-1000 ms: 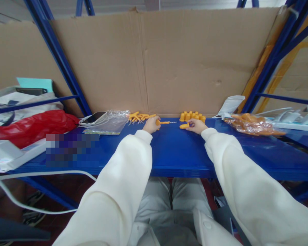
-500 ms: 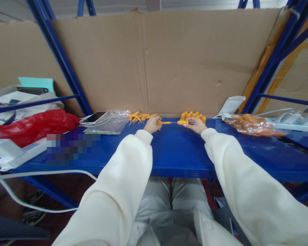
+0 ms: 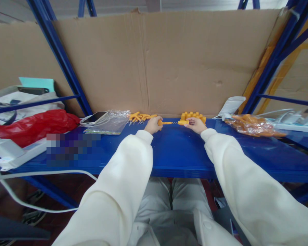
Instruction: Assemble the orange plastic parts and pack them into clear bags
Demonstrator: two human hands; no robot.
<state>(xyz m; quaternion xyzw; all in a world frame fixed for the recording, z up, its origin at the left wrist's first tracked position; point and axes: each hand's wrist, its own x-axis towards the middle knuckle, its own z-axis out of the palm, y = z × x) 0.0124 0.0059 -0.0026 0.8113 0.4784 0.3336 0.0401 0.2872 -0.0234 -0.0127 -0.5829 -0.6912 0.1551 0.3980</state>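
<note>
My left hand [image 3: 153,125] is closed around an orange ribbed rod [image 3: 165,122] with a thin metal spring at its tip. My right hand [image 3: 196,124] pinches a small orange cap [image 3: 182,122] level with the rod, its open end facing the spring. Both hands rest on the blue shelf [image 3: 177,150] near the cardboard back wall. Behind the left hand lies a pile of orange rods [image 3: 140,117]. Behind the right hand stands a cluster of orange caps [image 3: 193,115].
A clear plastic bag [image 3: 110,123] and a phone [image 3: 93,117] lie left of the rods. A red bag [image 3: 30,126] and white cable [image 3: 41,176] sit far left. A bag of orange parts [image 3: 251,124] and a white power strip [image 3: 292,123] are on the right.
My right hand lifted the orange cap from the shelf and brought it left, level with the spring end of the rod. My left hand shifted slightly right.
</note>
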